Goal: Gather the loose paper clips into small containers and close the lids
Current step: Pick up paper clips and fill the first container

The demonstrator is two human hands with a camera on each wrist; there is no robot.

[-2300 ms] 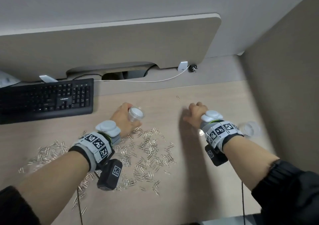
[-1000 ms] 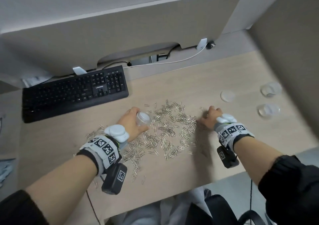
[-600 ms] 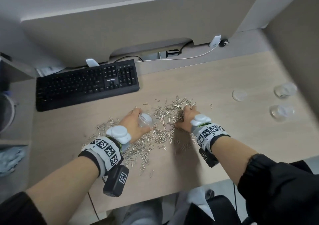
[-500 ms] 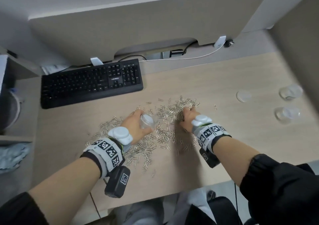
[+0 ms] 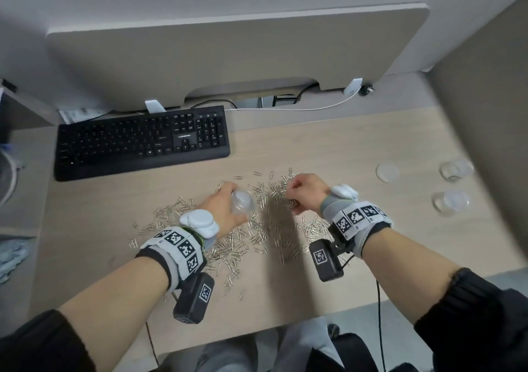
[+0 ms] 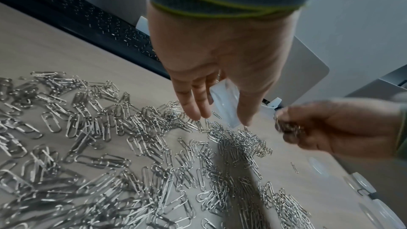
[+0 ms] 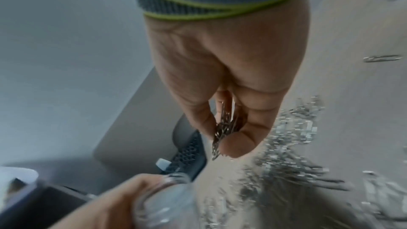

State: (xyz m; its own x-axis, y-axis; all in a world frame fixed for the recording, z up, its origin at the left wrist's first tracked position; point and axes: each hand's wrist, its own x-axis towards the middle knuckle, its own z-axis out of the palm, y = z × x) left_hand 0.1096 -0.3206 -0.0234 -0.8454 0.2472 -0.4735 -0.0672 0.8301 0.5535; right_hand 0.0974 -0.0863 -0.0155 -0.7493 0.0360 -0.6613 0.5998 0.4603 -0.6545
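Since the previous frame the right hand [image 5: 305, 193] has lifted clear of the pile, pinching a bunch of paper clips [image 7: 223, 128]. Left hand [image 5: 225, 209] grips the open container [image 5: 242, 201], frame centre. Step: filling. Next: drop clips accurately into its mouth.

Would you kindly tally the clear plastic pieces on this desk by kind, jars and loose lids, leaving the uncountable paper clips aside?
Clear jars: 3, one held in the left hand, two standing at the right, far and near.
Loose round lids: 1, lying flat on the desk.
Total: 4 clear pieces.
The right hand pinches a bunch of paper clips.
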